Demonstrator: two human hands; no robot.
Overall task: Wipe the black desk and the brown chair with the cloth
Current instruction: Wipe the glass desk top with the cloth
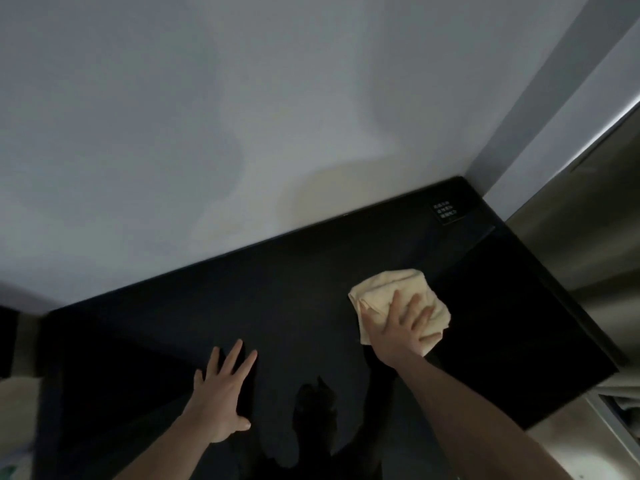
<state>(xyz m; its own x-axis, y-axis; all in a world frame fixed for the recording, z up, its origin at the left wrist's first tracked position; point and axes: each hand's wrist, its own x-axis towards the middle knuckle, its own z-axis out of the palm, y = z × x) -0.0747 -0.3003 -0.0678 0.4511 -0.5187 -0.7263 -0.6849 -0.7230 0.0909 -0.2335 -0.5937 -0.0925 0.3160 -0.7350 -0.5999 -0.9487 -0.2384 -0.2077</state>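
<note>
On the right half of the black desk point(294, 306) lies the crumpled cream cloth point(391, 289), with the right hand point(398, 330) pressed flat on top of it, fingers spread and straight rather than curled around the fabric. The left hand point(221, 396) rests palm-down on the bare desktop nearer the front edge, fingers splayed, holding nothing. A small black label point(446, 211) sits in the far right corner, against the pale wall point(242, 116).
</note>
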